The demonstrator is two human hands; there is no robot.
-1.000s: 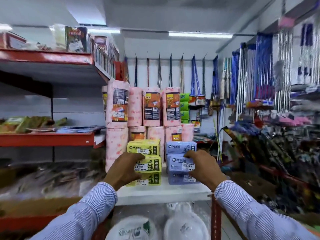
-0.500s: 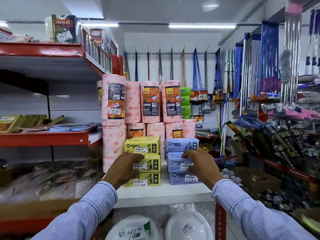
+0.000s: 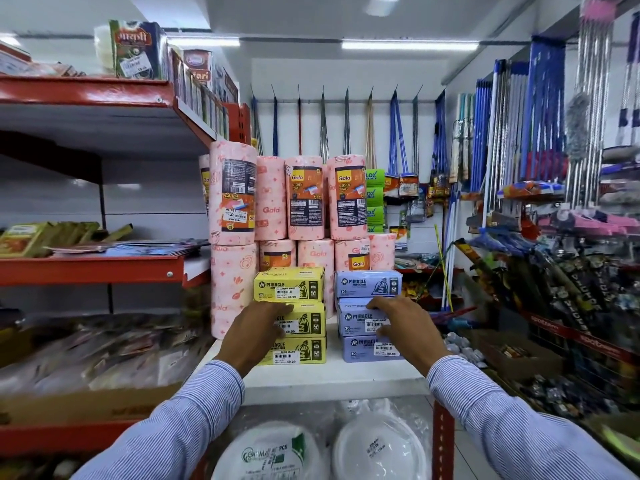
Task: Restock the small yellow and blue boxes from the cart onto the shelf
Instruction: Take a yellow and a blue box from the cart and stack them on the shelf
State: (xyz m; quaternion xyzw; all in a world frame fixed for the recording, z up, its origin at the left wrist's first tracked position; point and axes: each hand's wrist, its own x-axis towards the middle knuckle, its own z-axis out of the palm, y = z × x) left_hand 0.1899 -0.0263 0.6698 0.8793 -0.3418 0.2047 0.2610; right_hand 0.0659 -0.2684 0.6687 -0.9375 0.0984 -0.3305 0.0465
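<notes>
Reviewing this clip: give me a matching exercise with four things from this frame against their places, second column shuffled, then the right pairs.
Things:
1. yellow boxes
2. blue boxes
3. pink kitchen towel rolls
4. white plates

Places:
A. below the white shelf
B. stacked under the right hand
C. behind both box stacks
D. stacked under the left hand

Pairs: 1-D, 2-B, 3-C, 4-A
</notes>
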